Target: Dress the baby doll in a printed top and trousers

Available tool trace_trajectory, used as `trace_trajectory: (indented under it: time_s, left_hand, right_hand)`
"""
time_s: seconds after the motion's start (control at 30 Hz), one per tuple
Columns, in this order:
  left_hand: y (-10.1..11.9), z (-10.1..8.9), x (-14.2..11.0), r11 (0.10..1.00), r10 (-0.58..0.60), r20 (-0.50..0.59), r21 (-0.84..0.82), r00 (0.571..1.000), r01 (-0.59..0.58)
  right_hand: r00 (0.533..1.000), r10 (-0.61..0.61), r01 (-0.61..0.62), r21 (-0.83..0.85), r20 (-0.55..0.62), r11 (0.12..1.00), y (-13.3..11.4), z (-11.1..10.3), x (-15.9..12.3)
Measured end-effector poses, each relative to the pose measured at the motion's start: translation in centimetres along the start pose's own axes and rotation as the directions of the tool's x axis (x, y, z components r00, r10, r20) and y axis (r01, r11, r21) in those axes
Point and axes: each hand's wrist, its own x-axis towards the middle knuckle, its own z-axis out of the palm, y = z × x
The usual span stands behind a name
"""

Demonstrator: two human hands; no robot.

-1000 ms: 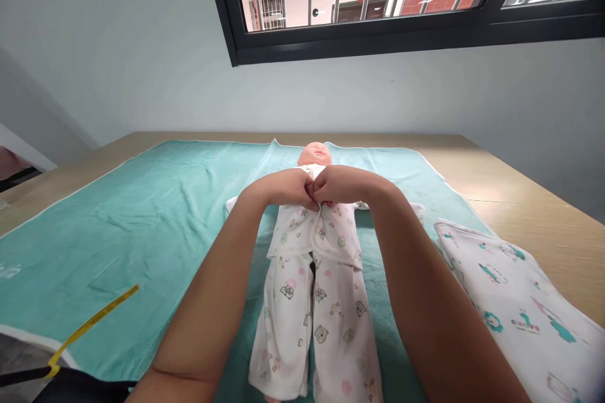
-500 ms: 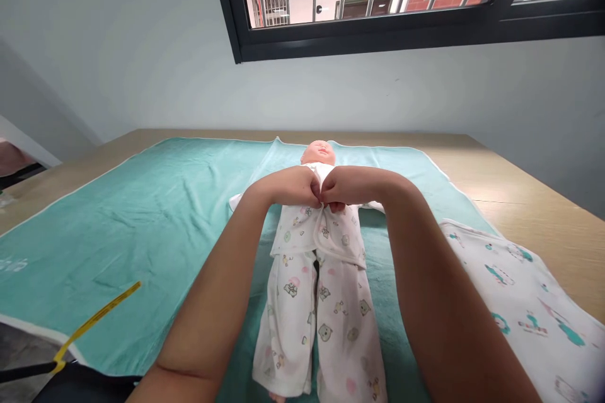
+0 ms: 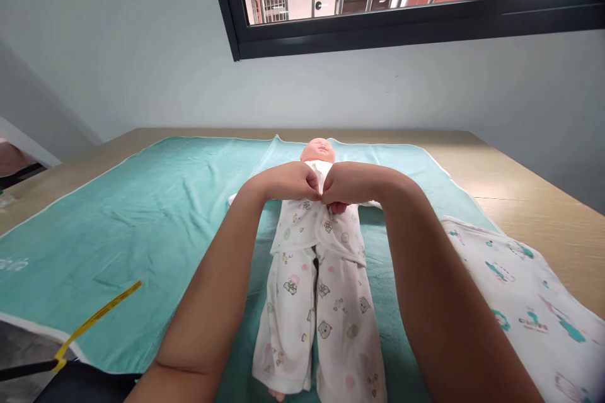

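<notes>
teal blanket point(image 3: 142, 233), animal-print white pajamas point(image 3: 288, 302)

Black-framed window point(image 3: 359, 33) in a pale grey wall point(image 3: 155, 63).

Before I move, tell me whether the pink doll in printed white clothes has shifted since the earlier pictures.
No, neither left nor right: the doll keeps its place against the black window frame.

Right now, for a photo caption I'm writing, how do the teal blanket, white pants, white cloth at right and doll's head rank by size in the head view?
1. Teal blanket
2. White pants and white cloth: too alike to rank
3. Doll's head
</notes>
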Motion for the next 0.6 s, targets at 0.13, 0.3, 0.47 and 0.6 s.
trace_trajectory:
  time_s: [0.13,0.3,0.47,0.6]
  left_hand:
    - [-0.2,0.0,0.2,1.000,0.007,0.012,0.008,1.000,-0.007]
    - [-0.2,0.2,0.3,1.000,0.011,0.009,0.018,1.000,-0.011]
    - [-0.3,0.2,0.1,0.999,0.041,0.001,0.002,0.999,-0.041]
    - [-0.3,0.1,0.1,0.999,0.053,-0.003,-0.010,0.999,-0.053]
  right_hand:
    - [1.000,0.003,-0.003,0.000,-0.010,1.000,0.5,-0.2,-0.1]
    - [1.000,0.004,-0.004,-0.033,-0.025,0.999,1.2,-0.4,0.1]
    - [0.999,-0.032,0.030,-0.037,-0.036,0.999,1.7,-0.4,0.4]
    - [0.998,-0.050,0.050,-0.017,-0.040,0.999,2.0,-0.4,0.4]
